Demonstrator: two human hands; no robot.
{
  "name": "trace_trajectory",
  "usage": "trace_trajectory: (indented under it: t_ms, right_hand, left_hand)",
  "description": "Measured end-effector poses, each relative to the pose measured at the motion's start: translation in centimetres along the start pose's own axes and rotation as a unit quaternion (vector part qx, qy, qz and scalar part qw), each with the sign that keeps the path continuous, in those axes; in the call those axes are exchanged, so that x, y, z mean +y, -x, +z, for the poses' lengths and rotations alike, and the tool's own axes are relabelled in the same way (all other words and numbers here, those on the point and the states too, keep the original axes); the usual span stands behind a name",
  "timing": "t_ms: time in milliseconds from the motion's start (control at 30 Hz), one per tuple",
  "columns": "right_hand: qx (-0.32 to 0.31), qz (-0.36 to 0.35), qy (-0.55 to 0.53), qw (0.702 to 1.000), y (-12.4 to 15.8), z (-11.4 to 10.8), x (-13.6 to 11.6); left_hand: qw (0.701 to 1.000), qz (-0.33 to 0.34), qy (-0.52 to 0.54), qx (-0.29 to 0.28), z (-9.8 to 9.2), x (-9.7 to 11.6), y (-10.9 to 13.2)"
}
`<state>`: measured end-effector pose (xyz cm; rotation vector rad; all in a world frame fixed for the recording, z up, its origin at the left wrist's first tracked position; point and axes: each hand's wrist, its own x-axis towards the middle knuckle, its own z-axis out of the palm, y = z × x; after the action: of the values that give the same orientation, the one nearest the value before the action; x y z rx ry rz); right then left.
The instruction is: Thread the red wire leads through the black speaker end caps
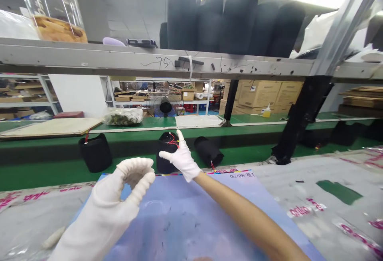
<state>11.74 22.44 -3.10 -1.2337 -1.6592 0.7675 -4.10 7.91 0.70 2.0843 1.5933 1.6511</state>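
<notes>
Head cam here. Three black padded cylinders (166, 153) sit in a row on the green bench (143, 123). The left one (95, 153) and the middle one stand upright, both with red wire on top, while the right one (208, 151) lies on its side, long axis running far-left to near-right, with a wire at its near end. On the near side there's a plastic-covered worktop (314, 209) with a blue sheet (179, 221) on it. Farther off, a grey shelf beam (149, 59) holds black rolls (236, 21), with cardboard boxes (260, 93) and a fan (165, 106) behind. The bare right forearm (248, 221) reaches far over the blue sheet, and the gloved right hand (182, 161) is half open, thumb and finger spread, holding nothing, just in front of the middle cylinder in view. The gloved left hand (119, 189) hovers over the sheet's left edge, fingertips closed into a ring, empty.
</notes>
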Motion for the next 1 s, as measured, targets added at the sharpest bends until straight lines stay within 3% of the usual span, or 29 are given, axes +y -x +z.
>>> trace_trajectory:
  t_ms: [133, 233, 333, 500, 600, 667, 767, 900, 933, 1000]
  right_hand:
    - [0.020, 0.010, 0.097, 0.995, -3.8, 2.2, 1.1]
    - [-0.014, 0.007, 0.169, 0.986, -4.5, 1.6, 1.8]
    - [-0.036, 0.009, 0.244, 0.969, -4.5, -2.1, 2.5]
    - [0.032, 0.108, 0.357, 0.927, -3.7, -11.4, 4.4]
    - [0.041, 0.154, 0.366, 0.917, -3.0, -15.2, 4.6]
    - [0.035, 0.153, 0.349, 0.924, -2.3, -16.3, 4.1]
    - [0.015, 0.111, 0.283, 0.953, 0.4, -16.0, 2.6]
    - [-0.049, 0.017, 0.146, 0.988, 7.3, -12.8, 0.0]
    - [-0.078, -0.007, 0.105, 0.991, 9.0, -11.7, -0.6]
    - [-0.195, -0.066, -0.055, 0.977, 12.0, -9.6, -1.5]
  left_hand:
    - [1.000, -0.010, 0.028, -0.007, 0.0, 0.3, -0.2]
    - [0.998, -0.052, 0.029, -0.024, 0.0, 0.4, -0.4]
    - [0.998, -0.045, 0.036, -0.024, -0.1, 0.1, -0.5]
    - [0.998, -0.027, 0.053, -0.032, 0.0, -0.8, -0.2]
    - [0.989, -0.072, 0.101, -0.083, 0.8, -0.4, 0.2]
    - [0.969, -0.129, 0.152, -0.145, 1.7, -0.1, 0.4]
    - [0.917, -0.220, 0.258, -0.212, 3.9, -0.3, 0.8]
    - [0.872, -0.244, 0.390, -0.169, 6.1, -1.1, 2.2]
    - [0.870, -0.244, 0.398, -0.158, 6.2, -1.2, 2.7]
    - [0.870, -0.235, 0.404, -0.158, 6.0, -0.8, 3.7]
